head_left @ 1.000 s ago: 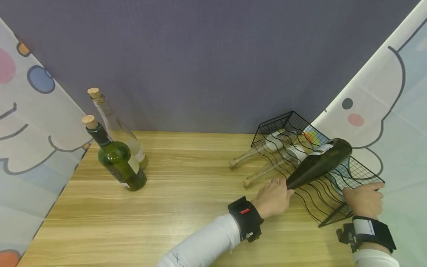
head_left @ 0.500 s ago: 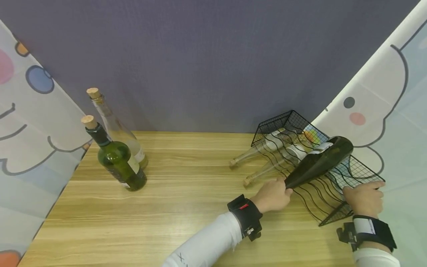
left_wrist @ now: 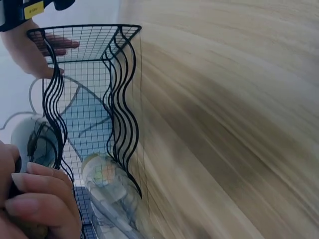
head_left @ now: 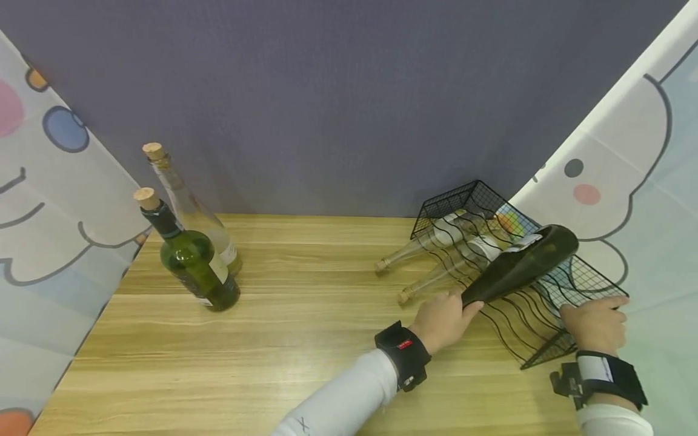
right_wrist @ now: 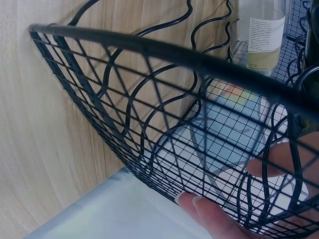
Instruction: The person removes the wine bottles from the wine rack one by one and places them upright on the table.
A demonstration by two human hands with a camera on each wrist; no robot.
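Observation:
My left hand (head_left: 443,320) grips a dark wine bottle (head_left: 523,263) by its neck. The bottle lies over the top wires of a black wire wine rack (head_left: 591,280), base toward the far right. At the rack's near right end, my right hand (head_left: 595,327) holds the mesh side; in the right wrist view its fingers (right_wrist: 214,214) curl at the wire frame. Two clear corked bottles lie in the rack: a rear bottle (head_left: 417,245) and a nearer bottle (head_left: 444,280), necks pointing left. The left wrist view shows curled fingers (left_wrist: 47,191), with the neck mostly hidden behind them.
On the left of the wooden table (head_left: 294,363) stand a green corked bottle (head_left: 199,260) and, behind it, a clear corked bottle (head_left: 191,206). A grey panel (head_left: 327,109) rises along the back edge. A printed cloth (head_left: 643,242) hangs just right of the rack.
The left hand has slid slightly along the bottle's neck and its thumb now lies more extended. The bottle has shifted very slightly. My right hand stays on the rack.

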